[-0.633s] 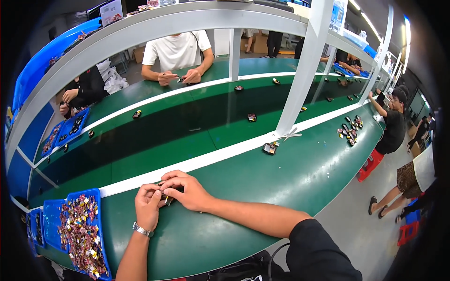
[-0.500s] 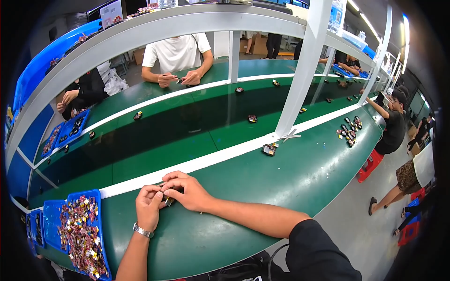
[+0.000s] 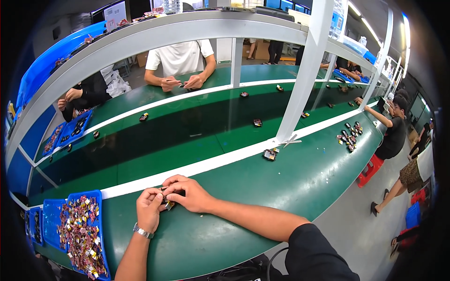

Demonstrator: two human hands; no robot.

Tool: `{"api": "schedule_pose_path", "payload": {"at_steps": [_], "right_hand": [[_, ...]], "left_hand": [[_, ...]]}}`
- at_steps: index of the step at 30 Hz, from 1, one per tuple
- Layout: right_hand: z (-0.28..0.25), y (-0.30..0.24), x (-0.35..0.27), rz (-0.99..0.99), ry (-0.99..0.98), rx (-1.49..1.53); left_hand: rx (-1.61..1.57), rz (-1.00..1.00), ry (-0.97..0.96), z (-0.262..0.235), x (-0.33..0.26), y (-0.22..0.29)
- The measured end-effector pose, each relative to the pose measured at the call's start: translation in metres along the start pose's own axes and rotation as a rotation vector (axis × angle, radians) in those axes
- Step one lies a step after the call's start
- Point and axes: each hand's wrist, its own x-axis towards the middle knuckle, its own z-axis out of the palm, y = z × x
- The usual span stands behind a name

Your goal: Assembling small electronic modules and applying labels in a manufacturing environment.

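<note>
Over the green bench (image 3: 225, 234), my left hand (image 3: 149, 206) and my right hand (image 3: 188, 194) are closed together around a small black electronic part (image 3: 169, 204). A yellow and silver piece of it shows below the right fingers; the rest is mostly hidden by them. To the left, a blue tray (image 3: 99, 234) is heaped with small reddish, yellow and silver components (image 3: 83, 234). Further right along the bench lies another small black assembly (image 3: 269, 154), near the foot of a post.
A white rail (image 3: 220, 160) divides the bench from a sunken green belt (image 3: 197, 145) carrying several small parts. A grey post (image 3: 300, 79) and overhead shelf (image 3: 187, 23) stand ahead. A pile of parts (image 3: 350, 136) lies at right. Co-workers sit opposite and at right.
Parts on the belt have shifted slightly right in the picture. My hands stay nearly in place on the part, fingers moving only a little. A person walking at right has moved.
</note>
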Motion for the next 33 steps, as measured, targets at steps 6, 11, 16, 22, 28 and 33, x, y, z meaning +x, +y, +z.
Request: {"api": "schedule_pose_path", "payload": {"at_steps": [6, 11, 16, 22, 28, 33], "right_hand": [[0.005, -0.008, 0.003, -0.194, 0.072, -0.196], [0.003, -0.005, 0.001, -0.144, 0.095, -0.195], [0.007, -0.009, 0.002, -0.109, 0.072, -0.185], [0.005, -0.003, 0.002, -0.038, 0.080, -0.092], [0.004, -0.007, 0.002, 0.023, 0.101, -0.069], [0.008, -0.011, -0.002, -0.180, 0.134, -0.424]], "left_hand": [[0.231, 0.116, 0.067, 0.002, -0.005, 0.003], [0.201, 0.136, 0.064, 0.011, -0.003, 0.002], [0.259, 0.091, 0.078, 0.003, -0.004, 0.005], [0.167, 0.037, 0.029, 0.005, -0.004, 0.010], [0.126, 0.078, -0.062, 0.004, -0.004, 0.011], [0.075, -0.066, -0.140, 0.002, -0.001, 0.017]]}}
